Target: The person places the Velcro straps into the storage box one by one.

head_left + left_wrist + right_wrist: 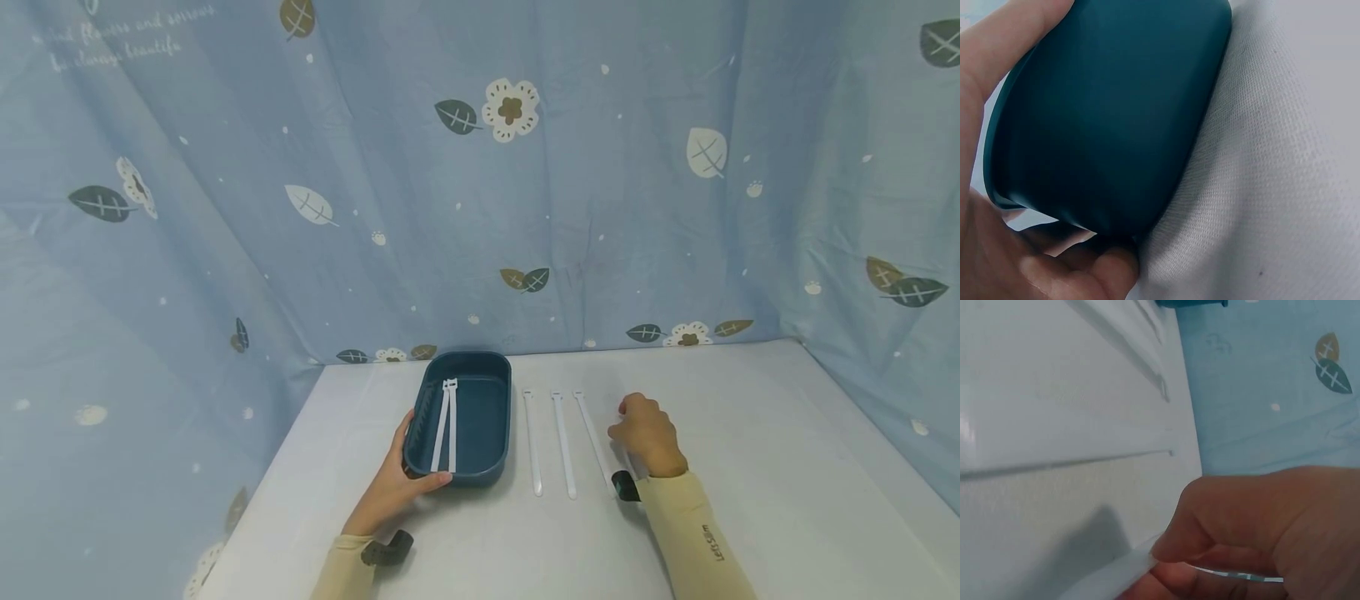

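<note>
Teal bin (483,425) gripped at near-left corner by left hand (397,483); rested on white table (787,467). Two straps (452,433) are contained in it, heads together. White strap (1107,576) is pinched between thumb and fingers of right hand (651,435) (mostly hidden from the head view). Three loose straps (564,446) are laid out between bin and right hand, heads at far end.
</note>
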The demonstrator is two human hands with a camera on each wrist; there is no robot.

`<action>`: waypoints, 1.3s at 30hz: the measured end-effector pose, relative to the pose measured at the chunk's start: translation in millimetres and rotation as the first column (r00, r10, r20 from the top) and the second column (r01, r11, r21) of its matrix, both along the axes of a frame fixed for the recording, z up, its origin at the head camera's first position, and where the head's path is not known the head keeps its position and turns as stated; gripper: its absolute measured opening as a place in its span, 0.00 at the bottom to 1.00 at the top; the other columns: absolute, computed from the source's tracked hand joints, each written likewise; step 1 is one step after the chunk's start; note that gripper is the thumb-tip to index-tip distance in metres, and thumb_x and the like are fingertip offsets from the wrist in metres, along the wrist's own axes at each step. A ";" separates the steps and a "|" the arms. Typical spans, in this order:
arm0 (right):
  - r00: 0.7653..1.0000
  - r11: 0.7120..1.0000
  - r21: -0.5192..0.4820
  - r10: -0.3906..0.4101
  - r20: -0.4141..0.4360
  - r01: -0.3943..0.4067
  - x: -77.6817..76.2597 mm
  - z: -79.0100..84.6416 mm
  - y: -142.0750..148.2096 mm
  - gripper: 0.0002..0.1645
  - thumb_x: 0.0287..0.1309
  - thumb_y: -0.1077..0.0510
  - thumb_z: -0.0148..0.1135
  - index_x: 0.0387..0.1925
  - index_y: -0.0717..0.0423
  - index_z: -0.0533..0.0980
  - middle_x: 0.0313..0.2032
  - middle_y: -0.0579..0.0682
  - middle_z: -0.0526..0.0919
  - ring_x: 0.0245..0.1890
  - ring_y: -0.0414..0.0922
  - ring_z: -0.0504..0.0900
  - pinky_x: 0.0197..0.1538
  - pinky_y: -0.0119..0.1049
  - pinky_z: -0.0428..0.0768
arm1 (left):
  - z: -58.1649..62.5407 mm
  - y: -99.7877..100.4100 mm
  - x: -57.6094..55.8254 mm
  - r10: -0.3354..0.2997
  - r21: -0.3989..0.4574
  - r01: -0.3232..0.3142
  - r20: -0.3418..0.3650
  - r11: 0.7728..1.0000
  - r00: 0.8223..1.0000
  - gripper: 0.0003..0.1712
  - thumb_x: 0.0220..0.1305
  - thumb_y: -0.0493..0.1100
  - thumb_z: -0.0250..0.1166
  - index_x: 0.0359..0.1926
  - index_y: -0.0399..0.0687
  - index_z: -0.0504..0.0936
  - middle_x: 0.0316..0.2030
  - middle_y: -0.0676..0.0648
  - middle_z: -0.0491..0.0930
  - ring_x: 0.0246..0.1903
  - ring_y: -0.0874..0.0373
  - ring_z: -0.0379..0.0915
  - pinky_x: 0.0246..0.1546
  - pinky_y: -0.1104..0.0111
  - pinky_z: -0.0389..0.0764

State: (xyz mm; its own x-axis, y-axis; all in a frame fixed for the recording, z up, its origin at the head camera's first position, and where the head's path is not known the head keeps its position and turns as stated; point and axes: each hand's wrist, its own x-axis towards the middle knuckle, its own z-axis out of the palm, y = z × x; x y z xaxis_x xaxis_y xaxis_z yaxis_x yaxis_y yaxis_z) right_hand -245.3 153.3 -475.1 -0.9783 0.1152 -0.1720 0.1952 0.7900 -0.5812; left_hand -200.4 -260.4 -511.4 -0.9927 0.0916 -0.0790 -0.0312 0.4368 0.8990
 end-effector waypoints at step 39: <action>0.998 0.973 -0.220 0.061 -0.011 -0.062 0.6 10.9 12.6 0.24 0.66 0.67 0.57 0.62 0.74 0.73 0.35 0.59 0.84 0.24 0.44 0.84 0.31 0.36 0.82 | 1.2 -0.9 -1.0 -0.008 -0.019 0.008 -0.003 1.000 1.000 0.68 0.55 0.55 0.80 0.82 0.79 0.38 0.83 0.41 0.45 0.77 0.35 0.56 0.70 0.40 0.69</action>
